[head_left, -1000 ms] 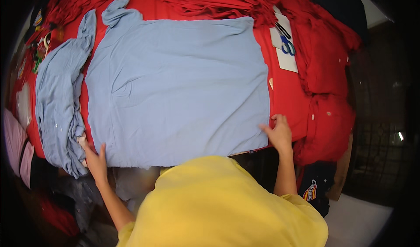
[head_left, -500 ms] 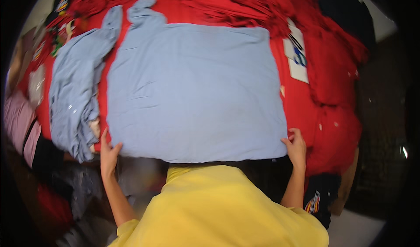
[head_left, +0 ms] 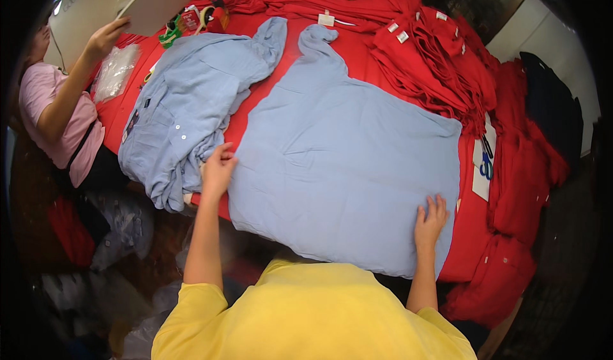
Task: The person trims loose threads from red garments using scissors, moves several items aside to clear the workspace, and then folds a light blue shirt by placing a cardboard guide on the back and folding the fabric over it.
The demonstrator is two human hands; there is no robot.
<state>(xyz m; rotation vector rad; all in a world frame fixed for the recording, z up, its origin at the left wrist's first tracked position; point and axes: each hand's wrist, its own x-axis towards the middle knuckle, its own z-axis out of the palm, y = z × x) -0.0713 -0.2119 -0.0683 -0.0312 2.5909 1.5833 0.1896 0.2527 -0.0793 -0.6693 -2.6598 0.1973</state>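
Note:
A light blue shirt lies spread out and mostly smooth, with one narrow sleeve pointing away at its far left. My right hand rests on its near right part, fingers spread and holding nothing. Beside the shirt's left edge, my left hand has its fingers bent but apart; whether the fingertips touch the cloth is hard to tell. A second light blue shirt, crumpled and with white buttons, lies just left of that hand.
Red cloth lies under the shirts. Red garments are piled far and right. Blue-handled scissors lie on white card. At left, a person in pink holds a pale panel near a clear plastic bag.
The view has swung left, showing more of the other person. My right hand has gone from the shirt's near right corner onto its surface. My left hand stays near the left edge.

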